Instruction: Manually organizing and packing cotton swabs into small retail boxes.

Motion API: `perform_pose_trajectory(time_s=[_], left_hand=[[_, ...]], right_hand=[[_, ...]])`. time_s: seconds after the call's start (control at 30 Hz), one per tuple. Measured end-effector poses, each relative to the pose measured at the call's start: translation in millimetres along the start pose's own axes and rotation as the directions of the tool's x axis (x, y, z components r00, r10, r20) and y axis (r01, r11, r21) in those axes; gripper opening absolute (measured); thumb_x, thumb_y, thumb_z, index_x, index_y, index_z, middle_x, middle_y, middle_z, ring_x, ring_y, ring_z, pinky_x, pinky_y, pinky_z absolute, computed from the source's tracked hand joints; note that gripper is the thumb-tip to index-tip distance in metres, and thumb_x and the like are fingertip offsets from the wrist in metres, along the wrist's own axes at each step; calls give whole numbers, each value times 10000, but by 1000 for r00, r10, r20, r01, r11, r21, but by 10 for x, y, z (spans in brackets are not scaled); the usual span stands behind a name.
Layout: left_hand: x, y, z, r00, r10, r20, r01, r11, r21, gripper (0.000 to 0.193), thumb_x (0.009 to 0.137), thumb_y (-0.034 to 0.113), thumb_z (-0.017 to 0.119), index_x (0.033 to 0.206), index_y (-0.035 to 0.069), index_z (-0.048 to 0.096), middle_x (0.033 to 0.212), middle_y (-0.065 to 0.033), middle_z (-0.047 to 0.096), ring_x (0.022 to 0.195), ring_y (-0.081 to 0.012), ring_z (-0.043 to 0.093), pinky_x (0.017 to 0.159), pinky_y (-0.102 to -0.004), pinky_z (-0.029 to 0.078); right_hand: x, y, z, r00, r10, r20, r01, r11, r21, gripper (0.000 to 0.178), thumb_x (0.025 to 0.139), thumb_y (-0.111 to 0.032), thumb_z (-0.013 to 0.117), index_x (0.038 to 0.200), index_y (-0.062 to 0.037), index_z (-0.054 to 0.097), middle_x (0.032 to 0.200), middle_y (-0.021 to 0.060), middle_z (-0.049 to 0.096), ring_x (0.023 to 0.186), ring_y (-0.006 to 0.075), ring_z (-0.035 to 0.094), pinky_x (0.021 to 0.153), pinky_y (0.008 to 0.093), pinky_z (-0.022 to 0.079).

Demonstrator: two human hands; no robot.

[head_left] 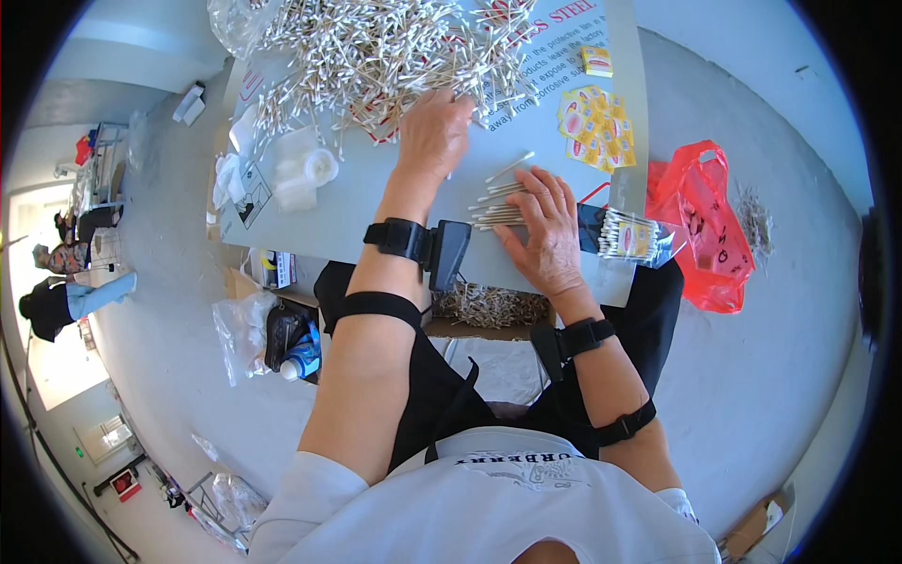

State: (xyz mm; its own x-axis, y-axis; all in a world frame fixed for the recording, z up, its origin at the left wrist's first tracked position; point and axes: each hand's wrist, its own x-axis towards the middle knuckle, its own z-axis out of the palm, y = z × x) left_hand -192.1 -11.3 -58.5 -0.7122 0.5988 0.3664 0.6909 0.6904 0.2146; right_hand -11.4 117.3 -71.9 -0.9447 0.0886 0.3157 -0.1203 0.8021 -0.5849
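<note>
My left hand (435, 133) is at the near edge of a big heap of loose cotton swabs (376, 56) on the table. Its fingers bend down among the swabs, and the fingertips are partly hidden. To the right, my right hand (548, 226) lies with fingers stretched and thumb apart over a small row of cotton swabs (498, 215) on the tabletop. One single swab (510, 167) lies slantwise just above that row. Beside the right hand's wrist side is a clear bag packed with swabs (628, 235), with a yellow label inside.
Yellow labels (598, 129) lie spread at the table's right, with a small stack (597, 61) above. Clear plastic bags (305, 174) lie at left. A red plastic bag (705, 226) hangs off the right edge. Below the table's front edge, a box holds more swabs (489, 305).
</note>
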Motion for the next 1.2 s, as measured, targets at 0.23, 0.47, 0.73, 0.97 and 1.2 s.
perform_pose_trajectory(time_s=[0.23, 0.47, 0.73, 0.97, 1.2], left_hand=[[87, -215, 14, 926, -351, -137, 187, 745, -640, 84, 738, 57, 713, 778, 73, 641, 815, -91, 629, 729, -297, 604, 653, -392, 486], [-51, 369, 119, 997, -37, 73, 61, 933, -356, 61, 735, 32, 666, 732, 93, 663, 793, -111, 642, 840, -320, 596, 735, -423, 481], [-324, 271, -22, 927, -358, -116, 299, 887, -351, 31, 734, 82, 683, 745, 70, 655, 818, -120, 627, 878, -334, 590, 772, -449, 483], [-585, 212, -200, 875, -464, 136, 468, 884, 2, 103, 796, 113, 656, 821, 19, 622, 881, -167, 626, 888, -366, 599, 768, -476, 483], [-1233, 541, -598, 863, -106, 494, 178, 979, -100, 74, 782, 63, 618, 750, 27, 561, 808, -137, 588, 867, -359, 590, 718, -471, 472]], right_hand=[[15, -33, -3, 1000, -7, -5, 7, 1000, -5, 396, 711, -183, 755, 1048, -55, 591, 1336, 123, 526, 1323, 330, 420, 1134, 509, 271], [-2, 5, 8, 1000, -12, -1, 12, 1000, -3, 404, 699, -171, 768, 1040, -50, 590, 1337, 136, 519, 1316, 346, 424, 1128, 513, 279], [20, -31, -1, 999, 50, -21, -49, 999, 22, 689, 748, -297, 760, 1320, -40, 473, 1504, 175, 339, 1378, 384, 339, 1141, 489, 267], [19, -26, 9, 999, 49, 16, -48, 998, -34, 686, 775, -333, 750, 1329, -35, 475, 1497, 167, 351, 1392, 374, 325, 1149, 489, 255], [-38, 26, 15, 994, 91, -61, -84, 991, 103, 628, 775, -208, 744, 1316, -16, 489, 1468, 173, 386, 1382, 393, 338, 1134, 486, 293]])
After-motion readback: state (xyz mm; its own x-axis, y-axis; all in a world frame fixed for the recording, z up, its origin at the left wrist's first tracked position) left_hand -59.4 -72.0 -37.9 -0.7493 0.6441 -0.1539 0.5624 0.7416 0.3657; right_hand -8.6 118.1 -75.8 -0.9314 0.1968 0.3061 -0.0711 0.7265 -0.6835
